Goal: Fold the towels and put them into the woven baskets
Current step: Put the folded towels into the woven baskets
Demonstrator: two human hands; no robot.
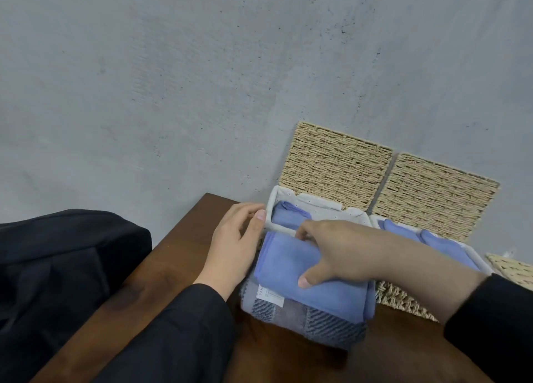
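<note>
A person in black sleeves works at a dark wooden table (pixel 178 267) set against a grey wall (pixel 173 79). The right hand (pixel 337 252) grips a folded blue towel (pixel 291 267), thumb on top and fingers curled over its far edge, right at the near rim of the left woven basket (pixel 272 206). This towel lies on a folded grey striped towel (pixel 305 319) on the table. The left hand (pixel 236 247) rests flat beside the basket, fingers straight, thumb touching its white-lined corner. Another blue towel (pixel 288 216) sits inside that basket. The second basket (pixel 478 261) to the right holds more blue towels (pixel 441 245). Both woven lids (pixel 334 163) stand open against the wall.
</note>
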